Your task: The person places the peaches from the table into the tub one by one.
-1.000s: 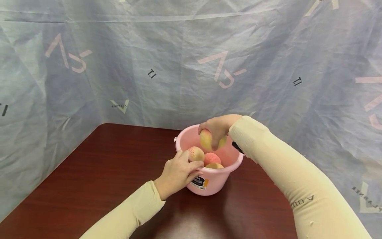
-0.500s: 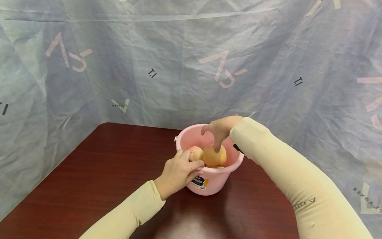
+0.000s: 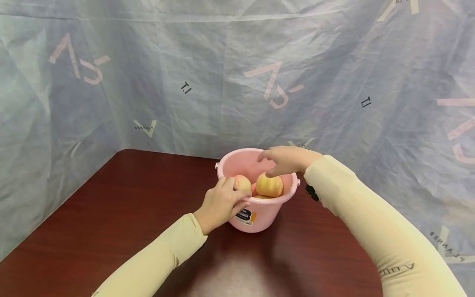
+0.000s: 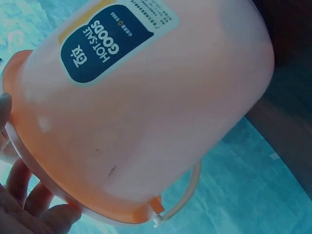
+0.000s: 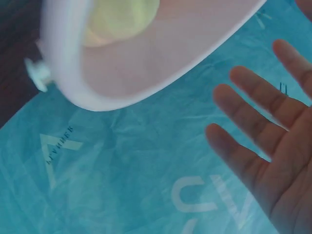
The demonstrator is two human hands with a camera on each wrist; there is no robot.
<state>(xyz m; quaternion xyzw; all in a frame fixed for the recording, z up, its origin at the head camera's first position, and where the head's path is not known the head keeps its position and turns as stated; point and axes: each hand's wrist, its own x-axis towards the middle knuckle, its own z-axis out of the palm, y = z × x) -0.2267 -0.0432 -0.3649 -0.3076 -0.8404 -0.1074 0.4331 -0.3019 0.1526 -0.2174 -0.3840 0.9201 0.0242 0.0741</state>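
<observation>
A pink bucket (image 3: 261, 216) with a dark label stands upright on the table. My left hand (image 3: 220, 203) grips its front-left rim, fingers over the edge and thumb outside. In the left wrist view that hand (image 4: 36, 207) is at the rim of the bucket (image 4: 161, 112). A speckled, peach-like fruit (image 3: 243, 184) lies inside by the left fingers. To its right is a yellow, lobed round fruit (image 3: 269, 186), with a reddish one partly hidden between them. Above the bucket's right side, my right hand (image 3: 287, 160) holds nothing; its fingers are spread (image 5: 258, 102) in the right wrist view.
The dark red-brown table (image 3: 148, 198) reaches left and toward me. A grey-blue printed sheet (image 3: 208, 82) hangs behind and at both sides. The bucket's pale handle (image 4: 189, 192) hangs down along its outside.
My right hand has let go of the yellow fruit inside the bucket and drawn up and to the right. The left hand keeps its grip on the rim.
</observation>
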